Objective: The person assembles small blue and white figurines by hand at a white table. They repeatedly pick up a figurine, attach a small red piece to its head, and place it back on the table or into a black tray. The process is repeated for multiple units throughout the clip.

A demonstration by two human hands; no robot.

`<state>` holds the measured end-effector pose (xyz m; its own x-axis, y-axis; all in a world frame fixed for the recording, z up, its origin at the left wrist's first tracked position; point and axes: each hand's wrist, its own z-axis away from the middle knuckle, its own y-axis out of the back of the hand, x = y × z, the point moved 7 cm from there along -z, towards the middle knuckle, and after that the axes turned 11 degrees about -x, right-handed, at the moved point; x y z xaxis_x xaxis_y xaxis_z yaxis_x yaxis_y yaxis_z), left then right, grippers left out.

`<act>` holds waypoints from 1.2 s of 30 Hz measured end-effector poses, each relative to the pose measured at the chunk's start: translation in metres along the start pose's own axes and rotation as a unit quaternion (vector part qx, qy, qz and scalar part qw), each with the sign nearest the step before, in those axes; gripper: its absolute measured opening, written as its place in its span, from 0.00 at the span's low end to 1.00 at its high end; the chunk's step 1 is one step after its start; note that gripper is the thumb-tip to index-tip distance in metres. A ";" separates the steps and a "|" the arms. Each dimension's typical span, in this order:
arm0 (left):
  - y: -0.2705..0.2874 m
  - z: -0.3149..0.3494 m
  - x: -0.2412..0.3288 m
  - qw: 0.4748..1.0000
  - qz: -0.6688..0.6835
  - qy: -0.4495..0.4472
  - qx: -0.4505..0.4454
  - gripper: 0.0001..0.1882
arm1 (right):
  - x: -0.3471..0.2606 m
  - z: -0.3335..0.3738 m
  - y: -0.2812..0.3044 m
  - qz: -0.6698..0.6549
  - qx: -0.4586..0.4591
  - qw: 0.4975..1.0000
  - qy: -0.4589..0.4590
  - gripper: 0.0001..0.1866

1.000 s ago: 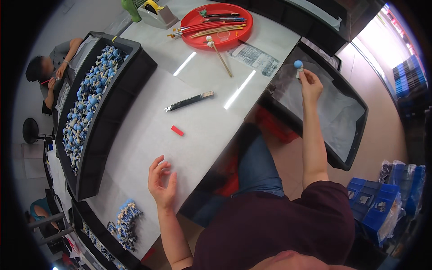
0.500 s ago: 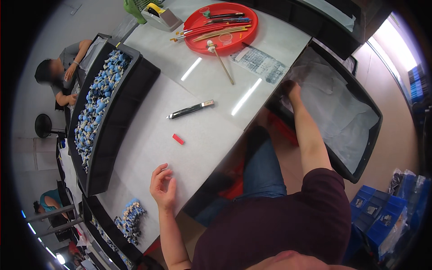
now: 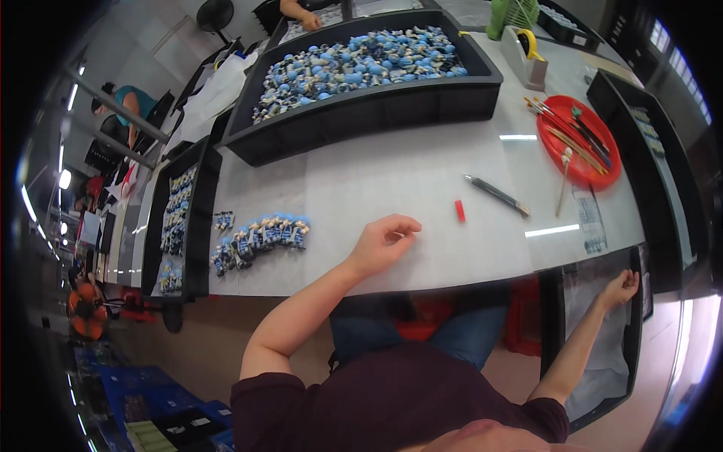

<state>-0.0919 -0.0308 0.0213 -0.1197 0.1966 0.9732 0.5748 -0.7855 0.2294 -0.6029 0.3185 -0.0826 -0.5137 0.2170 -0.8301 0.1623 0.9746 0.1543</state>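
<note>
My left hand rests at the near side of the white table. Its fingers curve loosely, apart from the thumb, and nothing shows in them. To its right lie a small red cap-like block and a dark pen-like knife. Off to the right, my right hand hovers over a black crate lined with clear sheeting. Its fingers are curled in; anything between them is too small to make out. Left of my left hand, small blue-and-black figurines stand in a curved cluster.
A large black tray heaped with blue-headed figurines spans the far side. Another black tray stands left. At right are a red round tray of brushes, a tape dispenser and a black bin. A co-worker's hand shows beyond.
The view has swung leftward, bringing the standing figurines and left tray fully into sight. My right hand has come up from inside the lined crate toward its far edge; my left stays loosely curved.
</note>
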 end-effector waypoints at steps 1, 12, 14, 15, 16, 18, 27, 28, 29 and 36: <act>0.006 -0.002 0.015 0.999 -0.030 -0.025 -0.009 0.09 | -0.046 -0.005 -0.008 -0.027 -0.022 0.999 0.021 0.18; 0.233 -0.097 0.069 0.946 -0.291 -0.022 0.142 0.17 | -0.427 0.123 -0.242 -0.181 -0.529 0.792 0.247 0.24; 0.278 -0.116 0.058 0.915 -0.367 0.019 0.165 0.22 | -0.463 0.146 -0.292 -0.180 -0.575 0.748 0.278 0.25; 0.290 -0.131 0.053 0.909 -0.386 0.035 0.153 0.24 | -0.468 0.154 -0.325 -0.200 -0.605 0.735 0.233 0.26; 0.299 -0.145 0.048 0.902 -0.404 0.052 0.142 0.27 | -0.477 0.161 -0.352 -0.206 -0.605 0.729 0.245 0.26; 0.299 -0.169 0.038 0.896 -0.427 0.075 0.101 0.32 | -0.486 0.170 -0.407 -0.145 -0.616 0.737 0.237 0.30; 0.274 -0.230 -0.020 0.783 -0.543 0.279 -0.120 0.53 | -0.475 0.247 -0.568 0.228 -0.752 0.549 0.284 0.58; 0.275 -0.232 -0.024 0.771 -0.544 0.304 -0.129 0.53 | -0.478 0.252 -0.570 0.245 -0.771 0.520 0.276 0.60; 0.274 -0.233 -0.027 0.765 -0.549 0.309 -0.136 0.54 | -0.482 0.256 -0.569 0.262 -0.788 0.490 0.267 0.61; 0.279 -0.235 -0.015 0.780 -0.542 0.296 -0.103 0.54 | -0.465 0.264 -0.590 0.226 -0.851 0.446 0.158 0.62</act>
<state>-0.1204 -0.3909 0.0748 -0.8325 0.5532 0.0293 -0.2584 -0.4346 0.8628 -0.2372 -0.3718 0.0715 -0.8895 0.1483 -0.4323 -0.4280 -0.6016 0.6744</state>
